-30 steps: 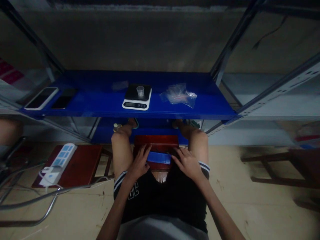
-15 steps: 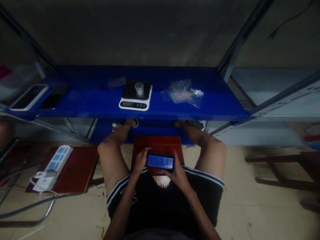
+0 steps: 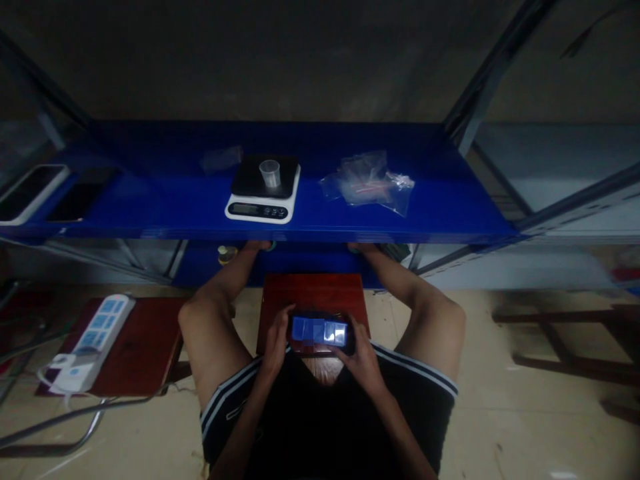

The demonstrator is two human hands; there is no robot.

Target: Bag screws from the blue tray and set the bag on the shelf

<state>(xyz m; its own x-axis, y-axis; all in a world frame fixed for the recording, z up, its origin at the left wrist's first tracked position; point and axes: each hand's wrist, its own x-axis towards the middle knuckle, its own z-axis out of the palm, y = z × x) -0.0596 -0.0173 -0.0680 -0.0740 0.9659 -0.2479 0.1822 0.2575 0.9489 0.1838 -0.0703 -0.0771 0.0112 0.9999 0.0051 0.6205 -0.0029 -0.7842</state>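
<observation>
Blue compartment box point(image 3: 320, 331) held level between left hand point(image 3: 277, 340) and right hand point(image 3: 361, 351).

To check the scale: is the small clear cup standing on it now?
Yes, the clear cup stands upright on the scale on the blue shelf.

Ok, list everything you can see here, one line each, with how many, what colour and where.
compartment box: 1, blue, held over the lap above the stool's near edge
stool: 1, red-brown wood, between the knees
shelf: 1, blue, straight ahead
kitchen scale: 1, white with black top, middle of shelf
small cup: 1, clear, on the scale
plastic bags: a small pile, clear, shelf right of the scale
phones: 2, dark screens, left end of shelf
power strip: 1, white and blue, on a wooden stool at left
left hand: holds the box's left end
right hand: holds the box's right end
</observation>
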